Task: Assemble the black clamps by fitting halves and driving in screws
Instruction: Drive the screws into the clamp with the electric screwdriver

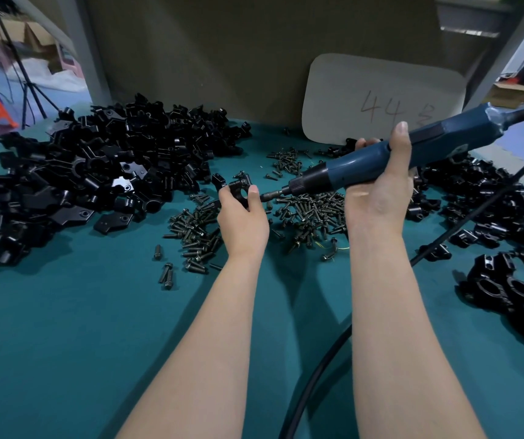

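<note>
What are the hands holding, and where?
Left hand pinches a black clamp by its edge; right hand grips the blue screwdriver round its body.

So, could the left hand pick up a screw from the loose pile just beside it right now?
Probably not yet. The screws lie close beside the left hand with nothing covering them, but it grips the clamp at the screwdriver tip, so it would have to let go first.

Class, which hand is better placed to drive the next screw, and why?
Right hand: it grips the screwdriver, whose tip points at the clamp held by the left hand.
</note>
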